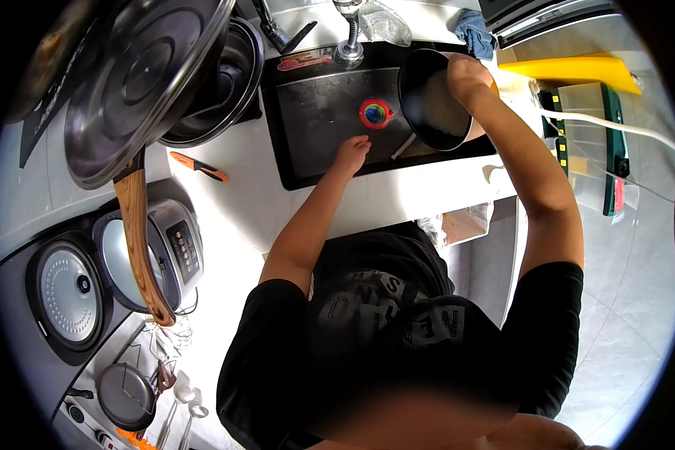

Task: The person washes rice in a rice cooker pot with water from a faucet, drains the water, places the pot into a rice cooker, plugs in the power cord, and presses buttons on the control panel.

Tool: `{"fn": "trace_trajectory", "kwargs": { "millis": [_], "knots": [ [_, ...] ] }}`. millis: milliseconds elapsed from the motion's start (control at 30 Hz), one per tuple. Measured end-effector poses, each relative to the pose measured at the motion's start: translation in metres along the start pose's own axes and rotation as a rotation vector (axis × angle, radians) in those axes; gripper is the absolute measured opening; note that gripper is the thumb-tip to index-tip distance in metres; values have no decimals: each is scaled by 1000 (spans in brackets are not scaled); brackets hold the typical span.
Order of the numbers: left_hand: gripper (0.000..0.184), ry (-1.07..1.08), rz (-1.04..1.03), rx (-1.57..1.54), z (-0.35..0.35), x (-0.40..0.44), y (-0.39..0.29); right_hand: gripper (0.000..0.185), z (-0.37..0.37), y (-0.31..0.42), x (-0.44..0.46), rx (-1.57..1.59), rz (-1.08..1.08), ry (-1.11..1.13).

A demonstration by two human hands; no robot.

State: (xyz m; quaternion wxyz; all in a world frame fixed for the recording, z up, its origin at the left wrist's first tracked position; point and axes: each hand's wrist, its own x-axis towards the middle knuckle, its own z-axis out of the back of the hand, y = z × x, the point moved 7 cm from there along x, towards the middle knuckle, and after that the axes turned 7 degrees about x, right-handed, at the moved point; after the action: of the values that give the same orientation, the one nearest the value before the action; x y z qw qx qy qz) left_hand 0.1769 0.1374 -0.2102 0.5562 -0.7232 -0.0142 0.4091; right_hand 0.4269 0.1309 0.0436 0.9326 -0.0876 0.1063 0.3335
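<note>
My right hand (469, 77) is closed at the right rim of a dark round pot (414, 90). The pot tilts over the right side of the black sink (315, 161), with pale, grain-like contents (448, 112) low inside it. Some of my right fingers are hidden from view. Over the sink's front edge, my left hand (350, 155) has its fingers curled together, with nothing visible in them. Just beyond it, a red ring with a blue-green centre (376, 114) lies on the sink floor at the drain. A pale stick-like piece (403, 146) shows below the pot.
A faucet (350, 49) stands behind the sink. Left are an orange-handled knife (199, 166), a large pan with a wooden handle (133, 225) close to the camera, a dark pot (249, 82) and an open rice cooker (176, 240). A blue cloth (474, 34) hangs back right.
</note>
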Motion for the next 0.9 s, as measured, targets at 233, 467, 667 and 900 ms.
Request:
{"fn": "trace_trajectory", "kwargs": {
  "millis": [233, 467, 667, 900],
  "knots": [
    [37, -1, 3, -14, 2, -3, -1, 36, -1, 4, 0, 3, 17, -14],
    [36, -24, 21, -22, 4, -5, -1, 33, -9, 5, 7, -26, 70, -28],
    [35, -27, 14, -26, 5, -4, 3, 33, -14, 7, 10, -86, 55, 6],
    [35, -39, 12, -45, 8, -5, 6, 33, -19, 11, 12, -68, 66, 6]
  ]
}}
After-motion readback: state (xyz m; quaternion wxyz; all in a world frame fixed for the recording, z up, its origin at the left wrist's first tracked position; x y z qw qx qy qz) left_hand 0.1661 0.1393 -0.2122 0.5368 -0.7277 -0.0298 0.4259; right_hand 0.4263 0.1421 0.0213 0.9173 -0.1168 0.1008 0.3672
